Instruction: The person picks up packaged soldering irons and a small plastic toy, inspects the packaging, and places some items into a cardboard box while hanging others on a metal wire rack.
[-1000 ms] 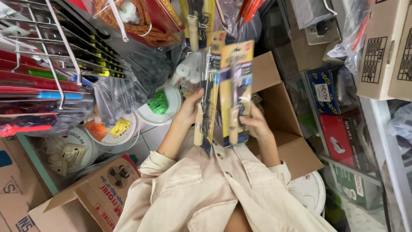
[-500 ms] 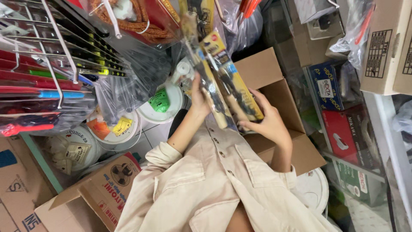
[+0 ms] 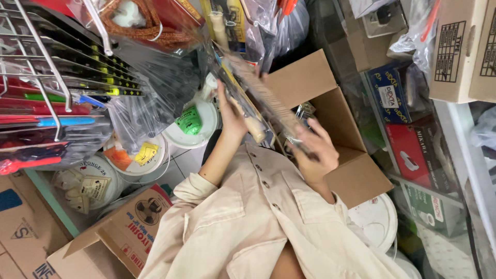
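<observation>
From the head view, my left hand (image 3: 232, 114) clasps the near edge of a bundle of carded wire brushes (image 3: 261, 101). The thumb and fingers are wrapped round the pale wooden handles inside their clear plastic. My right hand (image 3: 316, 151) closes on the lower end of the same bundle, fingers spread along its back. The bundle slants between my two grips, just above the open cardboard box (image 3: 338, 124), which lies beyond my right hand.

I judge the slick plastic to be the risk. The packs are only pinched at two edges, so one could slide out and drop into the box or onto the white lidded tubs (image 3: 194, 126) outside my left hand. The far end could also snag the hanging plastic bags (image 3: 155, 88).

The bundle is blurred, so I cannot count the packs. Its far end is lost among the hanging goods, and my right fingertips are hidden behind it.
</observation>
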`<state>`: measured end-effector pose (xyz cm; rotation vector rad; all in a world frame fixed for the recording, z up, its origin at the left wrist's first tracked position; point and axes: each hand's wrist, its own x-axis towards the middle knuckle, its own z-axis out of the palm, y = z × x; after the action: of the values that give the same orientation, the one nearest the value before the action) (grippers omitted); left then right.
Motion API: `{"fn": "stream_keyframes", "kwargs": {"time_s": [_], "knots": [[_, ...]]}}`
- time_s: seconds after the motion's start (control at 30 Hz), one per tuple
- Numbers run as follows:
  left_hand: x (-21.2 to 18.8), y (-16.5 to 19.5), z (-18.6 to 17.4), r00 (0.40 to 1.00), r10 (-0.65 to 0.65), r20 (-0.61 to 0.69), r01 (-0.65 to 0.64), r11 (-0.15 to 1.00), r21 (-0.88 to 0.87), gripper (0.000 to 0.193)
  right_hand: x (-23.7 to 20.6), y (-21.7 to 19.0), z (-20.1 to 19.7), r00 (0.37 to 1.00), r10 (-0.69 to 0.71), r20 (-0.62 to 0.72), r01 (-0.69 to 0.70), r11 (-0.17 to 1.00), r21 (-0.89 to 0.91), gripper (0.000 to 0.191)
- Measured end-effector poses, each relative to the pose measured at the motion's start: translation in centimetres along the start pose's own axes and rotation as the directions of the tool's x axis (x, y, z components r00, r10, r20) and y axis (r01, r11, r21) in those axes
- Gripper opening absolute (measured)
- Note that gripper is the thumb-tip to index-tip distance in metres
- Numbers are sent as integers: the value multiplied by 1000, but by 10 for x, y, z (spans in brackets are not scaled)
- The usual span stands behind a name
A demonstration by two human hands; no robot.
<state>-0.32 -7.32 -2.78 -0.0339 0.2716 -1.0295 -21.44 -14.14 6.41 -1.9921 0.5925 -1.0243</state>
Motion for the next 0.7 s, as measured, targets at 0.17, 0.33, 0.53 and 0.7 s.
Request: {"fn": "stream_keyframes", "kwargs": {"time_s": [0.17, 0.33, 0.53, 0.7], "knots": [[-1, 0, -7, 999, 47, 0, -47, 984, 169, 70, 7, 12, 4, 907, -415, 73, 420, 905, -67, 31], [-1, 3, -17, 1000, 20, 5, -21, 991, 133, 69, 9, 14, 2, 878, -459, 135, 469, 882, -53, 27], [-2, -1, -23, 1000, -5, -24, 8, 990, 141, 68, 16, 3, -14, 900, -380, 213, 388, 922, 4, 34], [-9, -9, -31, 986, -129, -109, 144, 979, 144, 66, 28, 7, -13, 922, -382, 62, 350, 891, 289, 51]]}}
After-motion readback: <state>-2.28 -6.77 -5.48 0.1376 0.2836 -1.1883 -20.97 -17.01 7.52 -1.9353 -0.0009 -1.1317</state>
